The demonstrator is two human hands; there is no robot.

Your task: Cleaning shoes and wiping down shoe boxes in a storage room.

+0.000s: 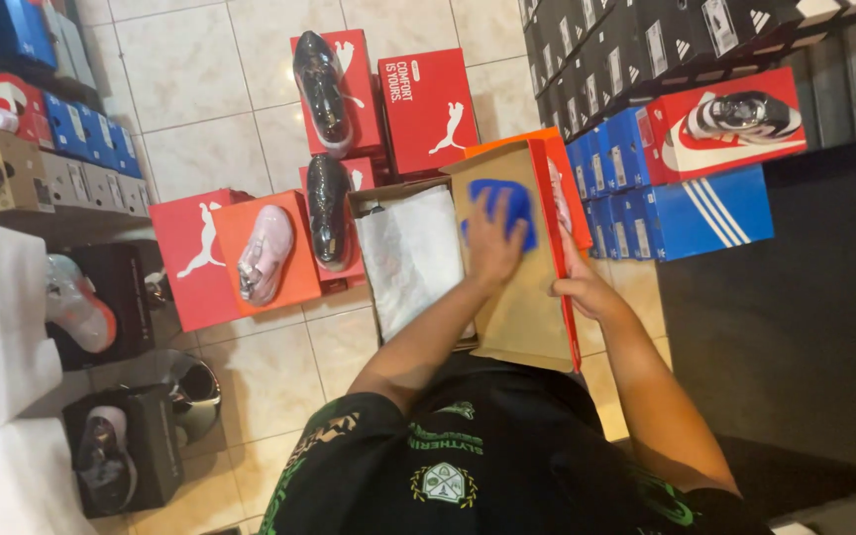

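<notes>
An open orange shoe box lies in front of me, with white tissue paper inside. Its hinged lid stands open, brown inner face toward me. My left hand presses a blue cloth flat against that inner face, fingers spread over it. My right hand grips the lid's orange outer edge from the right side. My black printed shirt fills the bottom of the view.
Red shoe boxes with dark shoes and a pink shoe on top stand on the tiled floor. Blue, red and black boxes are stacked at right. More boxes and shoes line the left side, by a dark surface.
</notes>
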